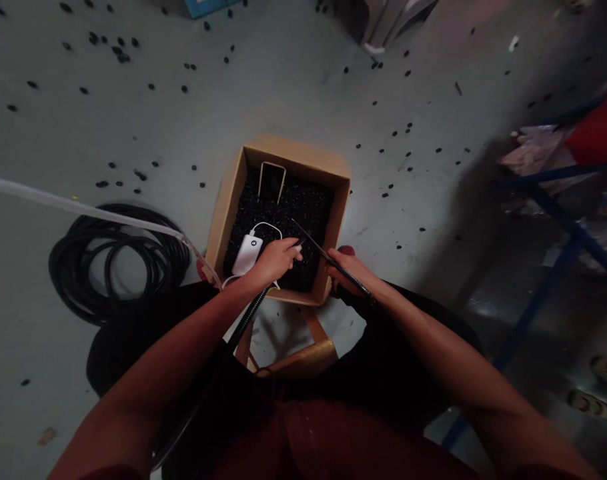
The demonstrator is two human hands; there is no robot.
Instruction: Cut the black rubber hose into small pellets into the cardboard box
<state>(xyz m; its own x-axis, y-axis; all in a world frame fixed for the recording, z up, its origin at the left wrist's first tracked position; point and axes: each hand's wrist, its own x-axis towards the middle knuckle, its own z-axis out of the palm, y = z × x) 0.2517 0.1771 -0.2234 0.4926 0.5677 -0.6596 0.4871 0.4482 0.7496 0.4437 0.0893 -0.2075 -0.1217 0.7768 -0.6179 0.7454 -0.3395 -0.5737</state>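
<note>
Working at the end of a black ribbed hose (251,313) above an open cardboard box (226,200). Left hand (277,259): fingers curled snugly round the hose near its end, over the box's lower half. Right hand (351,270): fist closed round a long, thin, dark tool (309,237), blade-like, tip pointing up-left into the box area. Exact tool type unclear, and can't tell if it touches the hose.

Step in hand, my read: bringing tool and hose end together. The next move would call for a firm hose grip, with the tool's edge kept clear of the left fingers.

Box is full of small black pieces (311,197). A phone (272,181) leans near the far wall; a white power bank (247,255) with a white cable (268,225) lies just beside the left hand. Box sits between the person's knees; wooden stool (303,360) at its near side, can't tell if it bears the box.

Surface: grey floor (263,80), black bits (121,55) scattered around. Coil of black hose (78,267) at left, pale strip (108,215) crossing over it. Right: blue frame (576,233), red item (601,130), bagged goods too dim to name. Room dim overall.
</note>
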